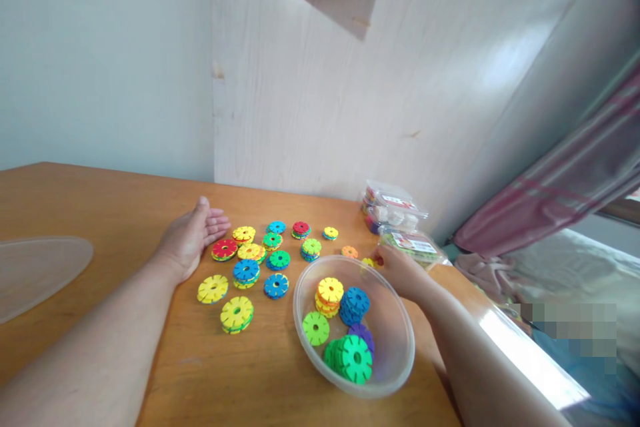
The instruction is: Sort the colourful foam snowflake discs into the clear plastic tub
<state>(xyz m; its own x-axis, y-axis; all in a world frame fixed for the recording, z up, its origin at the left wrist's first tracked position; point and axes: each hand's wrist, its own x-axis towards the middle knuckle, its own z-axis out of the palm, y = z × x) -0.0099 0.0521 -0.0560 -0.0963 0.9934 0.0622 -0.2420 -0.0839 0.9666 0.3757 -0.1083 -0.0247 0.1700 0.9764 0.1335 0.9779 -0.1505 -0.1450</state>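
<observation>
My left hand rests on its edge at the left of the loose notched plastic discs, fingers stretched out and holding nothing. Closest to it are a red disc and a yellow disc, each lying on other discs. Past the far right rim of a clear round bowl, my right hand pinches a small yellow disc, partly hidden by the fingers. An orange disc lies just left of it. Inside the bowl are a green stack, a blue stack and a yellow-topped stack.
Several small mixed-colour stacks, such as a blue-topped one, cover the middle of the wooden table. Clear plastic boxes stand against the wall at the back right. A translucent lid lies at the left.
</observation>
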